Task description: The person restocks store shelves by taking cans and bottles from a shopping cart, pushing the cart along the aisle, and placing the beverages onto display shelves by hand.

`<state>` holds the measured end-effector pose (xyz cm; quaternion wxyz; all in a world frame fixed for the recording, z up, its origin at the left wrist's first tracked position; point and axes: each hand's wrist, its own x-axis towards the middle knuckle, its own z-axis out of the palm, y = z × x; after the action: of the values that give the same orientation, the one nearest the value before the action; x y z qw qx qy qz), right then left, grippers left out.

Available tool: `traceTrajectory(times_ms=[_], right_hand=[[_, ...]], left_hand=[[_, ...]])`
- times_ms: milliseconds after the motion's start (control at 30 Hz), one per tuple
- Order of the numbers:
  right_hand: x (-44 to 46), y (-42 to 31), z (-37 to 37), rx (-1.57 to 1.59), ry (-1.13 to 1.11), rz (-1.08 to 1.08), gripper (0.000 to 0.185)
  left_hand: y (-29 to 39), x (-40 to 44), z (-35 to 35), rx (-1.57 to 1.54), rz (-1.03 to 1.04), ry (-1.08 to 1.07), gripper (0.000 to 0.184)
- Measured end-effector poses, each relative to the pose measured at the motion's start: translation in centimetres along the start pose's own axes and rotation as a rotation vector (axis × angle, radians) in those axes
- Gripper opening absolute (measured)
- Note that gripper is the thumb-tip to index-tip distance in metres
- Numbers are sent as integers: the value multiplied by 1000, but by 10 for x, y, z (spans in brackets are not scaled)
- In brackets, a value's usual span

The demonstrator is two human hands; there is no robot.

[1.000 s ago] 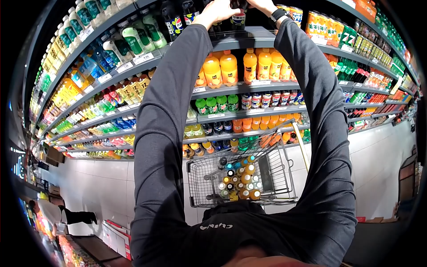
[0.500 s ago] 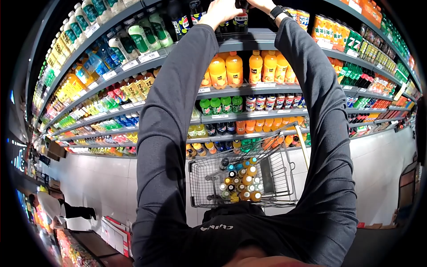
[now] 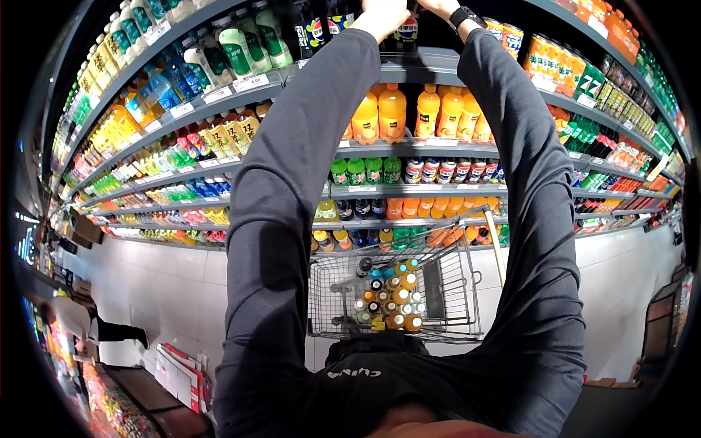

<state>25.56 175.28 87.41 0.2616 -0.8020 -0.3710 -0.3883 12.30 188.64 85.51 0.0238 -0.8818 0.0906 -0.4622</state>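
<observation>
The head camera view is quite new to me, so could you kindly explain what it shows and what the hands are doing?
There is no machine here: these are a person's own bare hands. The camera is worn on the head, looking forward and down through a very wide lens, so straight shelf edges look curved. The long dark sleeves are the wearer's own.

The left hand and right hand are at the top edge, by a dark bottle on an upper shelf. Their fingers are partly cut off, so I cannot tell whether they grip it.

Lower shelves hold more drinks, including large orange bottles. Below stands a wire cart with a cluster of bottles inside.
</observation>
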Motion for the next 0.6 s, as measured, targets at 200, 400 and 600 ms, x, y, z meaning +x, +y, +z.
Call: traceTrajectory(times_ms=[200,400,600], right_hand=[[1,-4,9,-9,49,21,51],[-3,-10,14,-9,39,55,52],[7,6,24,0,-70,50,56]], left_hand=[[8,-3,8,68,-62,139,42],[7,-4,12,44,-63,138,37],[7,-6,11,26,-7,144,31]])
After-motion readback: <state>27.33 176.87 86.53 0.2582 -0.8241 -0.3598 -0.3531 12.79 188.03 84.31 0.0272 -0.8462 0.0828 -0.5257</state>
